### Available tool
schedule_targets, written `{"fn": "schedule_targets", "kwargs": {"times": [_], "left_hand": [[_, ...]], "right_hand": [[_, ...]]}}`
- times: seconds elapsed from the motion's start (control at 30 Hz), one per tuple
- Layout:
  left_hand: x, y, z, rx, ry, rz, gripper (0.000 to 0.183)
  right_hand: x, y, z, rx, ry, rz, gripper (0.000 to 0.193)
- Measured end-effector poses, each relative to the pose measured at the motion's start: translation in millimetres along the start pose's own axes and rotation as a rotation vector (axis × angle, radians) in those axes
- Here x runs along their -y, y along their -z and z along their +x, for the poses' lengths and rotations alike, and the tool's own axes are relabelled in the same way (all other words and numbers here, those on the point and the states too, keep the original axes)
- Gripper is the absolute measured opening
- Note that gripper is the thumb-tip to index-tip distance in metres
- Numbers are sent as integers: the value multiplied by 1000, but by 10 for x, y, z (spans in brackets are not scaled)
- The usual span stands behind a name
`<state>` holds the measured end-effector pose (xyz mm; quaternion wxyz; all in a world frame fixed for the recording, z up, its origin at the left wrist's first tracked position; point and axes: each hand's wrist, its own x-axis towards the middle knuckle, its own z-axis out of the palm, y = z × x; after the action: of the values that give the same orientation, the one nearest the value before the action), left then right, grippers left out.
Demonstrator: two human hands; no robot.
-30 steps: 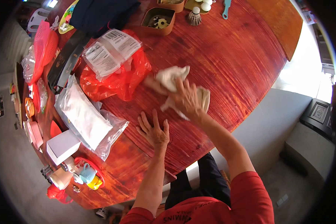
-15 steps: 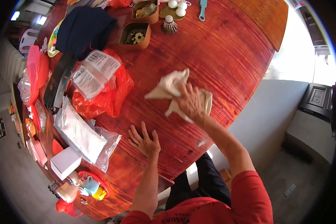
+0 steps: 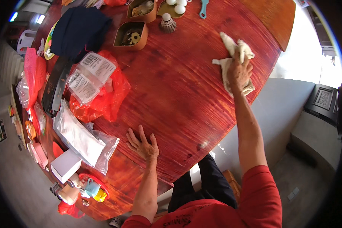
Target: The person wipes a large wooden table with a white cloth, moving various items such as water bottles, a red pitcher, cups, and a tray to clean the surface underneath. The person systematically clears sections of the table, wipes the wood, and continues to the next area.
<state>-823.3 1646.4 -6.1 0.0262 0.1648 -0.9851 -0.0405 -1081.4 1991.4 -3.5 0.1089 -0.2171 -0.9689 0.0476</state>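
Our right hand (image 3: 238,72) pressing a pale cloth (image 3: 231,57) on the red counter (image 3: 178,87), grip closed on it, our left hand (image 3: 142,143) flat, fingers spread

Bright daylight comes from the right side, where the floor beyond the table (image 3: 201,95) is washed out nearly to white. The red tabletop shows soft glare and faint shadows. The fisheye lens bends straight edges, and the corners are black. Sharpness is good in the centre, softer at the rim.
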Motion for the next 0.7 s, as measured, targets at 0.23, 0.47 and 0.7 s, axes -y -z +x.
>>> {"fn": "schedule_targets", "kwargs": {"times": [0.23,0.47,0.7], "left_hand": [[-84,53,29,-11,-5,17,58],[-86,26,25,12,12,15,60],[-103,6,18,-10,0,39,57]], "right_hand": [[270,203,-1283,326,561,134,16],[228,653,-2489,544,948,536,30],[-739,315,-2167,257,603,234,25]]}}
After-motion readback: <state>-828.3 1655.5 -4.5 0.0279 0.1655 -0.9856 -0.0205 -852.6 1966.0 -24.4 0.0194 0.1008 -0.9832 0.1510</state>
